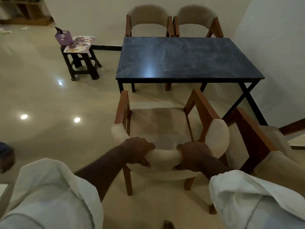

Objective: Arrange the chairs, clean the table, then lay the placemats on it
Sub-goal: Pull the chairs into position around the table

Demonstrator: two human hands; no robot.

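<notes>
A wooden chair with beige cushions stands in front of me, facing the black table. My left hand and my right hand both grip its curved padded backrest, fingers wrapped over the top. The chair's front is a short way from the table's near edge. The table top is dark and smeared with dusty streaks. Floral placemats lie on a small dark stool to the left of the table, beside a purple spray bottle.
Two matching chairs stand against the wall behind the table. Another chair stands close at my right, nearly touching the one I hold. A white wall runs along the right. Glossy tiled floor stretches to the left.
</notes>
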